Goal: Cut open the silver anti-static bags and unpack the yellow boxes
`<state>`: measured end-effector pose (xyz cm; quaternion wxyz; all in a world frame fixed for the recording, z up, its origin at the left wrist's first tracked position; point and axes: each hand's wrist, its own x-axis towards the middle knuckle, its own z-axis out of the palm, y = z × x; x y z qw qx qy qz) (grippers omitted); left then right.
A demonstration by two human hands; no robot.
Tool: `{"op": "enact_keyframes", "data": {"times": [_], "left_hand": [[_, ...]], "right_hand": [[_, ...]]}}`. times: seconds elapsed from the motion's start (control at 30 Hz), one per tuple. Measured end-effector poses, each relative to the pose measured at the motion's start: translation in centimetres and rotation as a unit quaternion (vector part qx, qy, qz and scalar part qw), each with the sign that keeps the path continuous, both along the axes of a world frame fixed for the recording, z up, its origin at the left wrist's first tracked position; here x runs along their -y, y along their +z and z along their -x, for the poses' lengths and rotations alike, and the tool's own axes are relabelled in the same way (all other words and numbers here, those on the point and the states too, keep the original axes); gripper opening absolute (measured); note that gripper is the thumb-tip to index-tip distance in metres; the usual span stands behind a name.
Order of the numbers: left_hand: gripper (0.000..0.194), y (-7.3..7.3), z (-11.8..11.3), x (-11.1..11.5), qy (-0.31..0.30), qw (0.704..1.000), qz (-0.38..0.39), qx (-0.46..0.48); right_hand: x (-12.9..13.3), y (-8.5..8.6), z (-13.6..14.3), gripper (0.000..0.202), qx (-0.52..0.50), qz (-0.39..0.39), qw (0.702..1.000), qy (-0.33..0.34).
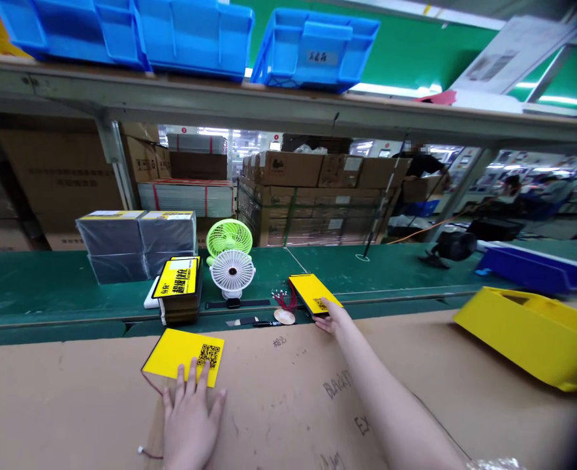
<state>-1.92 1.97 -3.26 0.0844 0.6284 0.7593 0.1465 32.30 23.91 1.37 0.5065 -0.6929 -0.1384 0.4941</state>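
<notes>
The near yellow pack (pixel 173 351) lies flat on cardboard (pixel 273 405), seemingly steadied by the open left hand's (pixel 190 421) fingertips, while the right hand (pixel 337 317) grips the far yellow pack (pixel 309 289) by its near corner, half closed, apparently for control.

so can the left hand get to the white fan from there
Probably yes, with a stretch: the left hand rests on a yellow card, and between it and the white fan only low things show, the card's far part and a dark-strapped watch.
</notes>
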Motion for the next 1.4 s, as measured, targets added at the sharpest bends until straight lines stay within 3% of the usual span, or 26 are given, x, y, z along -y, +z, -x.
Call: {"op": "enact_keyframes", "data": {"times": [0.17,0.33,0.57,0.67,0.8,0.9,0.97,1.07,1.2,1.3,1.4], "left_hand": [[0.066,-0.2,0.7,-0.1,0.018,1.0,-0.001,-0.005],[0.07,-0.1,2.1,-0.5,0.049,0.999,0.0,-0.004],[0.07,-0.5,2.5,-0.7,0.073,0.997,-0.003,-0.017],[0.068,-0.5,2.4,-0.7,0.074,0.997,-0.002,-0.021],[0.067,-0.3,3.2,-0.9,0.06,0.998,0.002,-0.024],[0.067,-0.4,4.3,-1.4,0.055,0.998,0.005,-0.016],[0.066,-0.6,5.3,-1.7,0.053,0.999,0.01,-0.008],[0.064,-0.9,6.9,-1.9,0.044,0.999,0.015,0.004],[0.058,-0.9,9.5,-1.8,0.053,0.998,0.016,0.024],[0.055,-0.6,11.3,-1.9,0.092,0.994,-0.001,0.062],[0.058,-0.3,12.2,-2.3,0.129,0.978,-0.05,0.155]], "right_hand": [[-0.1,0.7,0.8,0.03,-0.016,-0.025,0.999,-0.031],[0.2,0.8,1.2,0.03,-0.061,-0.098,0.991,-0.064],[3.2,1.4,0.2,0.026,-0.126,-0.211,0.966,-0.084],[5.5,3.3,-0.4,0.018,-0.148,-0.258,0.953,-0.051],[8.8,7.1,-0.3,0.02,-0.171,-0.311,0.935,0.026],[11.4,9.4,1.2,0.024,-0.186,-0.306,0.929,0.095],[13.2,9.8,2.8,0.027,-0.193,-0.275,0.93,0.147],[15.7,8.4,5.9,0.03,-0.215,-0.214,0.925,0.227],[17.9,4.3,10.4,0.04,-0.245,-0.164,0.896,0.333],[18.3,1.2,13.6,0.048,-0.232,-0.14,0.88,0.389],[17.8,-0.8,16.5,0.053,-0.208,-0.125,0.876,0.417]]}}
